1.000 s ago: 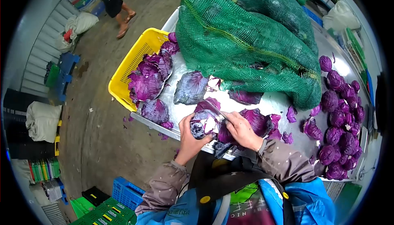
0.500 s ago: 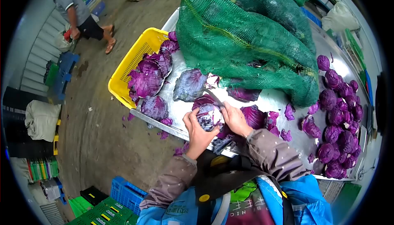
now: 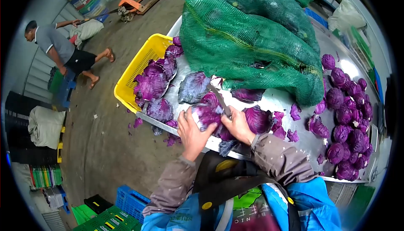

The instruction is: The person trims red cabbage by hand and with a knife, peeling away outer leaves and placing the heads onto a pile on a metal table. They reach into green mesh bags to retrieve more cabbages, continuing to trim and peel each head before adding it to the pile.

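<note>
At near table edge: cabbage [image 3: 207,114], held over the table [image 3: 277,100].
Left hand [image 3: 190,130]: grips cabbage.
Right hand [image 3: 236,125]: closed on knife [image 3: 219,99], blade against cabbage.
Far left: yellow crate [image 3: 136,69].

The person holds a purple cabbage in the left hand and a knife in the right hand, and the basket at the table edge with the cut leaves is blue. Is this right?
Not quite: the basket is yellow, not blue, as the head view shows. The rest stands: the left hand holds the purple cabbage, the right hand holds the knife, and the basket at the table edge contains cut leaves.
</note>
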